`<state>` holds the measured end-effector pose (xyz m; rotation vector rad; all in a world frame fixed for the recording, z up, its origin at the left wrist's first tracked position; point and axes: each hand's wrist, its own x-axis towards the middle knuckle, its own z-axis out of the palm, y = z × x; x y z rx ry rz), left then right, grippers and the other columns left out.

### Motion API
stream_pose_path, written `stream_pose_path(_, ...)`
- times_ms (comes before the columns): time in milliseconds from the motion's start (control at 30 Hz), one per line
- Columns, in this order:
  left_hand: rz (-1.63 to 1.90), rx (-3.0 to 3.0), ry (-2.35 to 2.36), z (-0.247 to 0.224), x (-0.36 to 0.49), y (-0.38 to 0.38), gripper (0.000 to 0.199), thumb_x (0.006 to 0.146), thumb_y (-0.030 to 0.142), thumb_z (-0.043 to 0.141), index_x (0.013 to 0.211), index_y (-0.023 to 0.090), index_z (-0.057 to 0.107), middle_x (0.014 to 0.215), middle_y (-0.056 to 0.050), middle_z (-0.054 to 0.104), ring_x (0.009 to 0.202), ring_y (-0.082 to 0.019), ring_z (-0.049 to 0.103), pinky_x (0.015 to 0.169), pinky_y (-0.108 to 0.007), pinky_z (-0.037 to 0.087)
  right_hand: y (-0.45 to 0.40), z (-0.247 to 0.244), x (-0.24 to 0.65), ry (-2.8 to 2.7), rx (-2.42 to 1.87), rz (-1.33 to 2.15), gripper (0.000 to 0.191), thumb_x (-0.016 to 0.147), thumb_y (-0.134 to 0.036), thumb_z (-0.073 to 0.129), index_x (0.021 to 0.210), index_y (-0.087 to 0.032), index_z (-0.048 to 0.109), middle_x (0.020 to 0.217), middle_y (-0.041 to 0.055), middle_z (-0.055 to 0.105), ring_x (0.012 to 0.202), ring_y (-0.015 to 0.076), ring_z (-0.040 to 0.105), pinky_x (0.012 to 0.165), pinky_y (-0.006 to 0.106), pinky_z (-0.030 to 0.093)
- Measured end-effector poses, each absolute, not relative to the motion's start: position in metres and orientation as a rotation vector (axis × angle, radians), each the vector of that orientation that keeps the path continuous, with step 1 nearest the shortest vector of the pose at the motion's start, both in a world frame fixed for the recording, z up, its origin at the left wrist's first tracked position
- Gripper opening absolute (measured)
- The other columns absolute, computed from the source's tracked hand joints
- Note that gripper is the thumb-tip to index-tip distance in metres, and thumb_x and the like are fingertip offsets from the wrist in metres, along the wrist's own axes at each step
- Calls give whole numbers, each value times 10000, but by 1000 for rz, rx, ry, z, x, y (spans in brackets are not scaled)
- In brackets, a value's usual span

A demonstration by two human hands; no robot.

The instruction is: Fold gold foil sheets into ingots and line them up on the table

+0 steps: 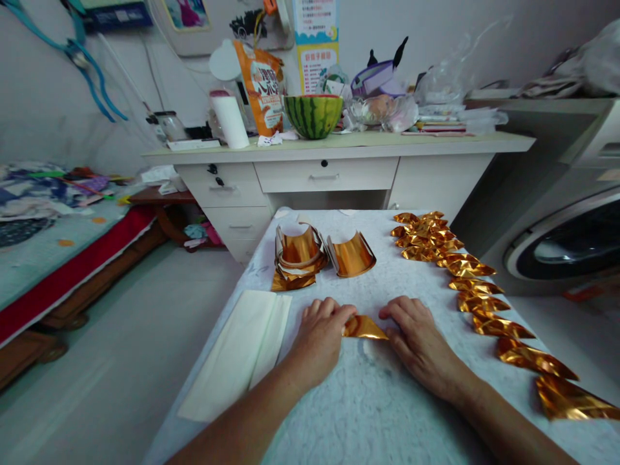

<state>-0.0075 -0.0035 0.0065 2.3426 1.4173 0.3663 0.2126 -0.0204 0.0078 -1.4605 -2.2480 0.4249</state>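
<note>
On the cloth-covered table (358,400), a small folded piece of gold foil paper (364,327) lies between my two hands. My left hand (320,332) grips its left end, with thumb and fingers closed on it. My right hand (419,339) is by the pointed right end, fingers apart and the thumb close to the tip; whether it touches I cannot tell. Beyond the hands are a stack of curved gold foil sheets (298,252) and a second curved stack (352,256). Folded gold foil pieces (479,301) form an overlapping row along the right edge.
Left of my left arm lies folded white paper (227,352). A white desk (324,173) stands beyond the table, bearing a halved watermelon (314,117), an orange bag (261,90) and plastic bags. To the right is a washing machine (576,187); a bed (58,252) is at left.
</note>
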Motion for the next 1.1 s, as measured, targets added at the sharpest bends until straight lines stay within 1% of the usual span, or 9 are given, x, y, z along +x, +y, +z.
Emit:
stream_pose_path(167, 397, 2349, 1355, 8, -8, -2, 338, 890, 83, 441, 1122, 291, 572, 1036, -17, 554, 974, -211, 461, 826, -333, 355, -23, 11, 208, -2167, -1402, 525, 208, 956, -238, 377, 1059, -192, 551, 963, 82, 584, 903, 235, 503, 813, 411, 388)
stream_pose_path(267, 406, 2350, 1355, 8, -7, -2, 294, 903, 98, 438, 1091, 276, 576, 1031, -20, 555, 972, -211, 463, 833, -334, 359, -24, 9, 204, -2197, -1422, 493, 235, 937, -338, 469, 1089, -185, 563, 934, 81, 595, 870, 236, 520, 787, 400, 401)
stream_pose_path(300, 403, 2354, 1356, 8, -7, -3, 295, 902, 95, 435, 1091, 273, 573, 1031, -22, 553, 973, -212, 463, 834, -336, 360, -24, 9, 202, -2222, -1419, 464, 242, 919, -345, 508, 1091, -187, 572, 939, 82, 592, 870, 237, 522, 779, 394, 402)
stream_pose_path(433, 381, 2369, 1371, 9, -7, -3, 321, 890, 79, 428, 1108, 272, 561, 1034, -25, 542, 981, -216, 458, 829, -337, 363, -24, 9, 194, -2334, -1340, 360, 172, 898, -229, 545, 1038, -237, 644, 992, 77, 588, 903, 226, 526, 778, 369, 393)
stream_pose_path(533, 356, 2372, 1372, 9, -7, -4, 365, 878, 53, 418, 1118, 285, 564, 1048, -24, 538, 990, -213, 455, 836, -336, 358, -24, 9, 191, -2371, -1328, 324, 190, 915, -182, 530, 982, -257, 691, 953, 66, 614, 880, 211, 534, 771, 356, 392)
stream_pose_path(633, 336, 2390, 1358, 9, -8, -5, 409, 872, 39, 410, 1143, 307, 560, 1048, -22, 529, 997, -211, 451, 848, -339, 352, -24, 7, 192, -2375, -1325, 331, 199, 923, -177, 528, 988, -255, 699, 948, 65, 625, 872, 204, 545, 765, 348, 399)
stream_pose_path(800, 317, 2438, 1306, 10, -9, -4, 422, 876, 41, 408, 1160, 319, 550, 1039, -22, 521, 984, -212, 451, 845, -340, 359, -22, 3, 198, -2365, -1282, 378, 195, 909, -185, 554, 1031, -265, 683, 972, 56, 618, 887, 200, 559, 780, 351, 408)
stream_pose_path(967, 334, 2412, 1303, 6, -12, 2, 488, 833, -15, 380, 1194, 278, 526, 1078, -31, 551, 1014, -212, 459, 894, -341, 377, -20, -1, 200, -2359, -1251, 353, 201, 912, -199, 557, 1057, -257, 684, 981, 67, 630, 893, 203, 579, 774, 348, 423)
stream_pose_path(1100, 490, 2302, 1251, 4, -14, 6, 490, 786, -42, 360, 1158, 229, 527, 1068, -31, 593, 1022, -195, 496, 914, -338, 397, -20, -1, 200, -2366, -1241, 356, 186, 907, -206, 566, 1045, -241, 685, 968, 68, 643, 885, 202, 583, 782, 349, 430)
